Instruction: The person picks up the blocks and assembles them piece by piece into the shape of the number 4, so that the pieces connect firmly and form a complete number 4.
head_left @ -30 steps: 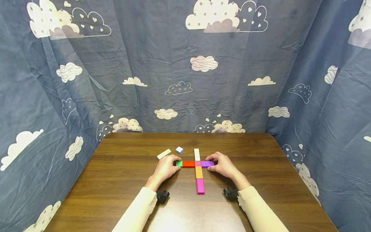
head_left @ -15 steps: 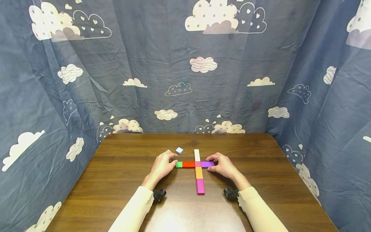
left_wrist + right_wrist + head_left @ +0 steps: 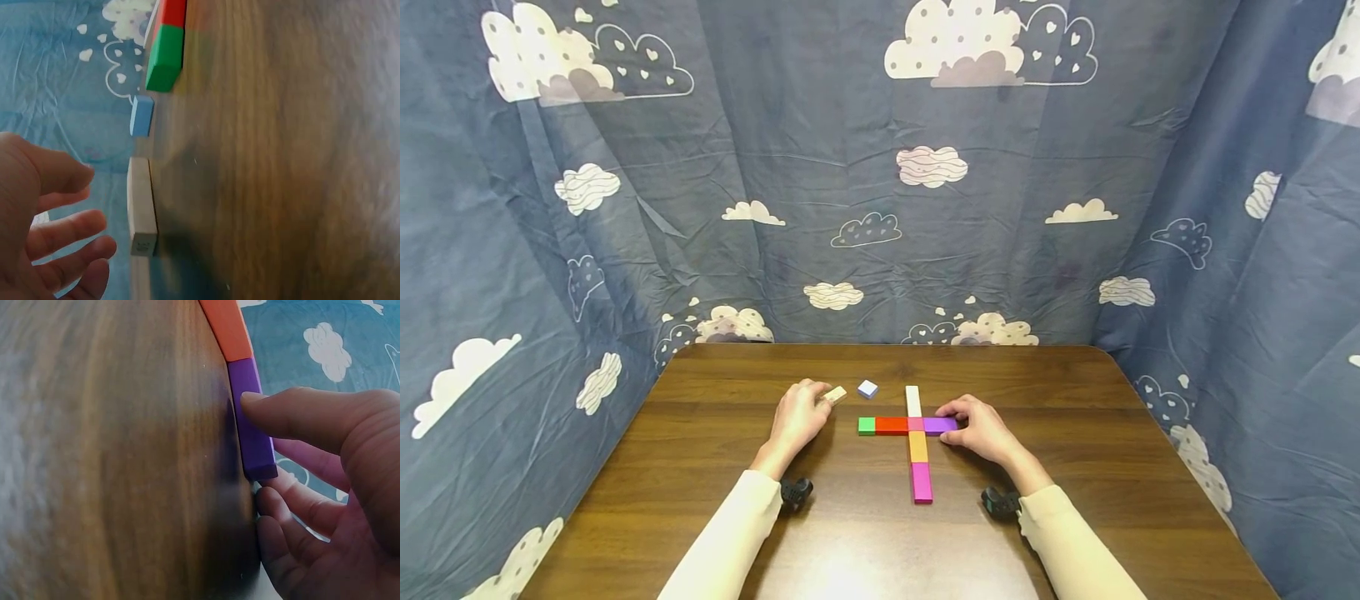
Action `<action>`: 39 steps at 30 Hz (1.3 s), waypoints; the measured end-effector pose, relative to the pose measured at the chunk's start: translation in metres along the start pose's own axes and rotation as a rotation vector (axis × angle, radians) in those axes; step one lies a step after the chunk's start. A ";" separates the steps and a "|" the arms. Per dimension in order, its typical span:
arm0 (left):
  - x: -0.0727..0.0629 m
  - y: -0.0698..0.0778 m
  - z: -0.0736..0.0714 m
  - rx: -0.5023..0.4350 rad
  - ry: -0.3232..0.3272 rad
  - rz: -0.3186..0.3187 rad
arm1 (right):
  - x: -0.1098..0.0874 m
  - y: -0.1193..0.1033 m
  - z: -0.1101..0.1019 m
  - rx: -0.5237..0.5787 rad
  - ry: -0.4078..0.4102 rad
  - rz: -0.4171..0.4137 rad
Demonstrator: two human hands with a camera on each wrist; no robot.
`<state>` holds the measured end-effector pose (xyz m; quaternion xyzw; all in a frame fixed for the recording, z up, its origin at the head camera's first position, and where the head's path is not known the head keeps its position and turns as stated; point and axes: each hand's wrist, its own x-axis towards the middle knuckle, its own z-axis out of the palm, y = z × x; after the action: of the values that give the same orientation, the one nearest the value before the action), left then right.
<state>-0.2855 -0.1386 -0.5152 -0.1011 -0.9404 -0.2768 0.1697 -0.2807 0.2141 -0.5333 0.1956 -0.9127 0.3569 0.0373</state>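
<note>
On the table, several coloured blocks form a cross. Its row runs from a green block (image 3: 867, 426) through a red block (image 3: 892, 426) and a small pink block (image 3: 916, 423) to a purple block (image 3: 937, 426). The column has a white block (image 3: 913, 402) at the far end, then orange (image 3: 918, 447) and magenta (image 3: 922, 483) blocks nearer. My right hand (image 3: 983, 429) pinches the purple block between thumb and fingers. Left of the cross, my left hand (image 3: 795, 417) is beside a cream block (image 3: 142, 200), fingers spread and apart from it in the left wrist view.
A small light blue block (image 3: 868, 389) lies behind the green one, right of the cream block. The brown wooden table (image 3: 700, 517) ends at a dark blue cloud-patterned curtain (image 3: 820, 150) at the back and sides. Both wrists carry small black cameras.
My left hand has let go of the green block and moved left and slightly back to the cream block. The right hand stays on the purple block.
</note>
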 end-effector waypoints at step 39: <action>0.009 -0.021 0.011 -0.071 -0.042 -0.159 | 0.000 0.006 0.003 0.030 0.015 -0.002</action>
<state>-0.3028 -0.1489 -0.5304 -0.0379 -0.9385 -0.3202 0.1236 -0.2829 0.2158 -0.5393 0.1944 -0.9068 0.3718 0.0414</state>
